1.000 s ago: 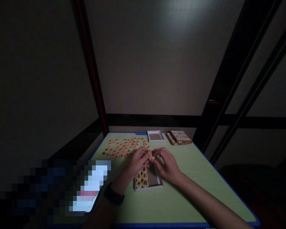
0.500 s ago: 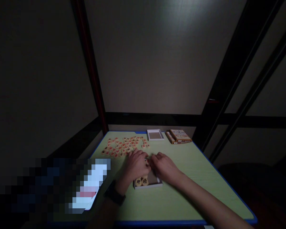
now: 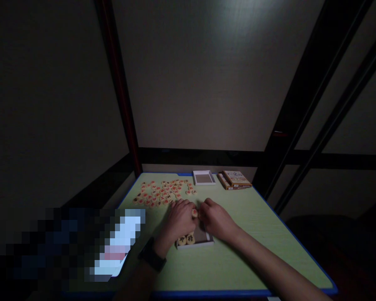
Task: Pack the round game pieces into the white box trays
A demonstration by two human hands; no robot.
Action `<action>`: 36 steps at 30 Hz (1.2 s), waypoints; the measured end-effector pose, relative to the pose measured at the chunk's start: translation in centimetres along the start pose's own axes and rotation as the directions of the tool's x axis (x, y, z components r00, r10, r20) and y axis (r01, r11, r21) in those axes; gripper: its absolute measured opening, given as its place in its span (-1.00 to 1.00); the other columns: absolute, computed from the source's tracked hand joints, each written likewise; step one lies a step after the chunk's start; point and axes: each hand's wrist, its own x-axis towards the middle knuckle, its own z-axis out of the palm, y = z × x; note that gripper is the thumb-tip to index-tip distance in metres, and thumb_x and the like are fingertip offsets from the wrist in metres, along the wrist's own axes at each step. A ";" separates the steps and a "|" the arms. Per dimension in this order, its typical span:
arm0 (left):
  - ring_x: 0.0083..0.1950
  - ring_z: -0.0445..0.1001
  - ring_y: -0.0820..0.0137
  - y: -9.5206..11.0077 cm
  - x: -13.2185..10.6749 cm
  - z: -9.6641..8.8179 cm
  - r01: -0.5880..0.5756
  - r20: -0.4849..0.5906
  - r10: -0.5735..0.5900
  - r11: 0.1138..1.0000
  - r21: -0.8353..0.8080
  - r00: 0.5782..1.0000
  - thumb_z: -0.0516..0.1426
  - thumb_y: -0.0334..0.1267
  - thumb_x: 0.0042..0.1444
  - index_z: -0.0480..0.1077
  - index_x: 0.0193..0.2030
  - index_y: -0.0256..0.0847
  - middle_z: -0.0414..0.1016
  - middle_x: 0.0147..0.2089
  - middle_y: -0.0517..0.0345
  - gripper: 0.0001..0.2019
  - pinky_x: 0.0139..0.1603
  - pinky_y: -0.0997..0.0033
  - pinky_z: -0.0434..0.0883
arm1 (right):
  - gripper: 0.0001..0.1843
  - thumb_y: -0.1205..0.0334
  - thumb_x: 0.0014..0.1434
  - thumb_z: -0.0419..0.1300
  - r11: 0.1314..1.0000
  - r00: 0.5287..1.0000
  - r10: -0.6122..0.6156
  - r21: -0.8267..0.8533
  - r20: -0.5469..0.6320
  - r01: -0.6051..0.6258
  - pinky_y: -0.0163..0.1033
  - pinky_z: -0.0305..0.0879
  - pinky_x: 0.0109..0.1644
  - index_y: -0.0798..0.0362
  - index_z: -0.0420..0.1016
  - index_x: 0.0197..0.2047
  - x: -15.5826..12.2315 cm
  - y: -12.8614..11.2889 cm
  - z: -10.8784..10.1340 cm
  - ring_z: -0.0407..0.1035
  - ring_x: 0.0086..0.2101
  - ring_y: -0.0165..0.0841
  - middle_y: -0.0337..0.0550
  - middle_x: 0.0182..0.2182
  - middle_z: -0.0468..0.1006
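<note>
Both my hands hover over a small white box [image 3: 207, 241] on the green table [image 3: 238, 259]. A round wooden game piece [image 3: 194, 213] with a red mark sits between the fingertips of my left hand [image 3: 179, 218] and my right hand [image 3: 215, 218], pinched by both. Two pieces with black marks [image 3: 186, 239] show in the box's near left corner; the hands hide the box's other contents. A dark watch is on my left wrist.
Several loose red- and black-marked pieces [image 3: 163, 193] lie spread at the table's far left. An empty white box half [image 3: 204, 177] and a stack of orange printed boxes [image 3: 235, 179] stand at the far edge. Dark frame posts rise behind.
My hands dropped from above the box down onto it, then lifted slightly; the piece stays pinched between them. More of the pieces in the box are covered now.
</note>
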 end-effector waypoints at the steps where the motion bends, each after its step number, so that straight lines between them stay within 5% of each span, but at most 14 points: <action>1: 0.04 0.41 0.15 0.0 0.0 0.0 0.002 0.001 -0.002 1.000 0.001 1.000 0.11 -0.30 0.03 0.45 -0.23 -0.16 0.54 -0.11 0.00 -0.84 0.11 0.13 0.25 | -0.88 0.42 0.15 0.12 1.000 1.000 0.001 0.002 -0.004 -0.001 -0.30 0.18 -0.26 0.11 0.45 -0.24 0.1 0.0 0.1 0.39 -0.31 -0.34 -0.07 -0.25 0.43; 11: 0.05 0.43 0.20 -0.4 0.4 0.4 0.008 0.039 -0.009 1.000 0.021 0.999 0.13 -0.25 0.13 0.48 -0.15 -0.16 0.54 -0.07 0.04 -0.83 0.12 0.23 0.29 | -0.87 0.39 0.14 0.13 0.997 0.997 0.077 0.011 0.017 -0.078 -0.28 0.14 -0.27 0.07 0.43 -0.22 0.3 -0.2 -0.2 0.40 -0.28 -0.32 -0.09 -0.22 0.47; 36: 0.00 0.45 0.16 0.2 -0.1 0.1 0.000 0.002 0.000 1.000 0.026 1.000 0.15 -0.11 0.07 0.50 -0.19 -0.18 0.56 -0.12 0.03 -0.76 0.11 0.15 0.33 | -0.74 0.47 -0.08 0.12 0.973 0.999 0.021 0.231 -0.048 -0.010 -0.25 0.14 -0.17 0.03 0.25 -0.28 0.2 1.3 0.9 0.30 -0.23 -0.26 -0.12 -0.30 0.42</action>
